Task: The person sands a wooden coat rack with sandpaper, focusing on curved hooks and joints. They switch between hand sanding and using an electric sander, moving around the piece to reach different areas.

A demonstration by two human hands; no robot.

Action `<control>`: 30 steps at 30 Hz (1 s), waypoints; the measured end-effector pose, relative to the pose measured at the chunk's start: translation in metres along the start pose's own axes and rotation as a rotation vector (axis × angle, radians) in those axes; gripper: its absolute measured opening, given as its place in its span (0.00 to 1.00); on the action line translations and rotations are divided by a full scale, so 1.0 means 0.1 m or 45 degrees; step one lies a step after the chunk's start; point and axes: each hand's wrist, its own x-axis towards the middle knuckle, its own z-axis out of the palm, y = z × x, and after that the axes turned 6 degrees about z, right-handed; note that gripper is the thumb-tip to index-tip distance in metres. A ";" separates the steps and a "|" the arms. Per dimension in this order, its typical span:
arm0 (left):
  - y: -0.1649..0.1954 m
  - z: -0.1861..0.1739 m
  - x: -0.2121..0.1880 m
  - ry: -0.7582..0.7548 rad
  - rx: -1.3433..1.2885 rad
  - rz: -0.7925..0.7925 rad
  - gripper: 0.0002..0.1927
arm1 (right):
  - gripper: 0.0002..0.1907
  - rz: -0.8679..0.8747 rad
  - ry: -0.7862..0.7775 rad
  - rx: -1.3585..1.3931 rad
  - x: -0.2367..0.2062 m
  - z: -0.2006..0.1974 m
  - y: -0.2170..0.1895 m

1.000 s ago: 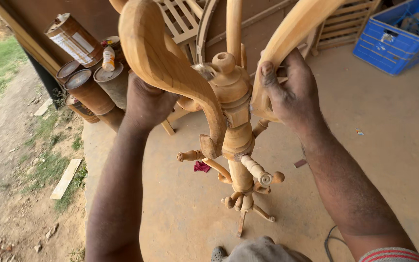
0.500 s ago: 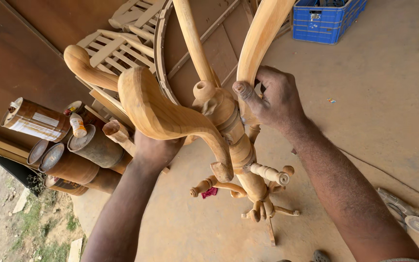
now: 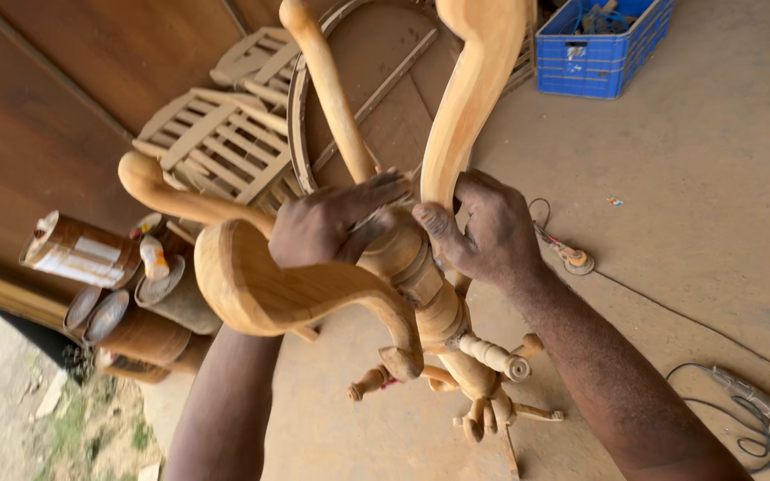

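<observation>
**woodnoob:** 2 hands on it, both up top. What's going on with the pale turned-wood coat stand with curved hook arms [image 3: 421,267]? Where is it sitting?

**latheguy:** It stands upright on the tan concrete floor [image 3: 688,178], seen from straight above, feet far below. The left hand [image 3: 327,223] is wrapped round the top of the central post, fingers closed on it, touching the base of 1 curved arm. The right hand [image 3: 483,227] is clamped on the post from the other side, thumb pressed against the root of the tall arm.

**woodnoob:** Heavy?

**latheguy:** I'd guess moderately. Solid bare wood, stiff, unfinished so it shouldn't be slippery. The thin pegs lower down look like the weak spots; the thick post is the safe place to grip, I reckon.

**woodnoob:** Containers?

**latheguy:** Left of the stand, several rusty brown metal cans [image 3: 126,312] are stacked on their sides; contents can't be seen. Beyond the stand, well apart, a blue plastic crate [image 3: 594,58] holds dark clutter I can't make out. Pale slatted wooden chair frames [image 3: 216,134] lean just behind the stand, and a power tool with cable [image 3: 759,410] lies to its right.
</observation>
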 end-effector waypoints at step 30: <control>-0.09 0.29 -0.99 0.332 -0.063 0.155 0.17 | 0.25 0.063 0.022 -0.137 0.01 0.04 0.06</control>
